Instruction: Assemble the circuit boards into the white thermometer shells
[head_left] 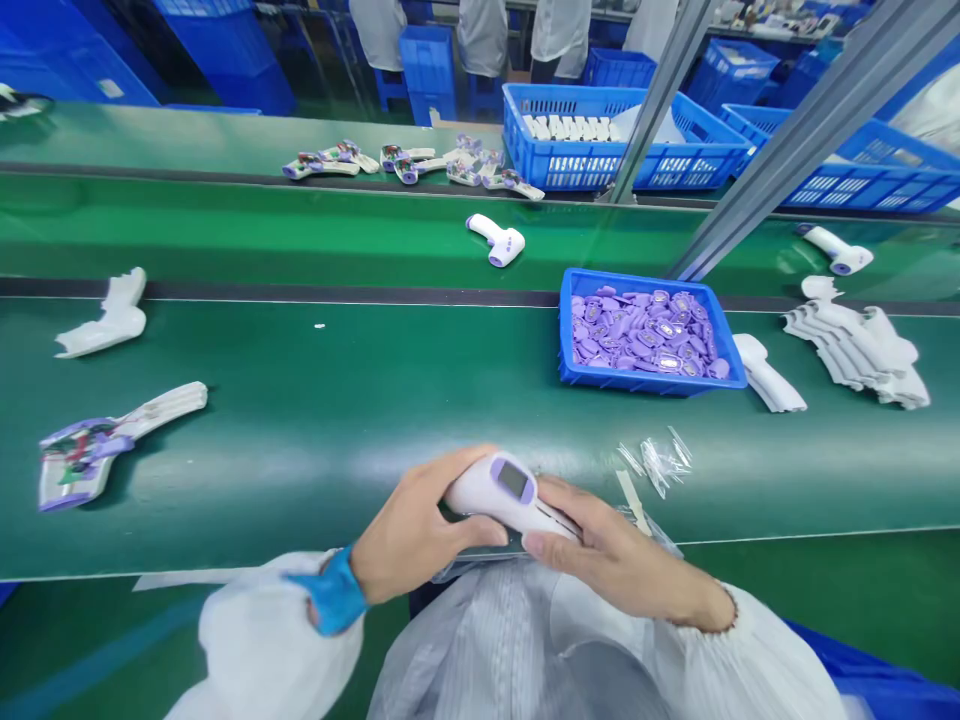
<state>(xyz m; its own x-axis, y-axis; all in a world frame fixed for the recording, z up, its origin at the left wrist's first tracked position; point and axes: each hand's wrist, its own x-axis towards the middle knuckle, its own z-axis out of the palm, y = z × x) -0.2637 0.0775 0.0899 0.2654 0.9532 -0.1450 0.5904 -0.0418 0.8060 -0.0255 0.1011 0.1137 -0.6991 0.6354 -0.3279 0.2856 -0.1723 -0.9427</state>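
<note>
A white and purple handheld device (491, 492) with a small grey screen is held between my two hands at the bench's near edge. My left hand (424, 525), with a blue band at the wrist, wraps round its rounded head. Around the handle, on the right, my right hand (619, 555) has its fingers and thumb closed. An opened device (82, 465) with wires showing lies at the left, below a white shell half (112, 315). Purple parts (645, 330) fill a blue tray (652, 380) beyond my right hand.
White shells (862, 345) are stacked at the right, and one (769, 375) lies beside the tray. Clear plastic pieces (664, 460) lie near my right hand. A finished-looking device (499, 240) rests on the green strip. Behind are blue crates (562, 165), a metal post (810, 130) and people in white coats.
</note>
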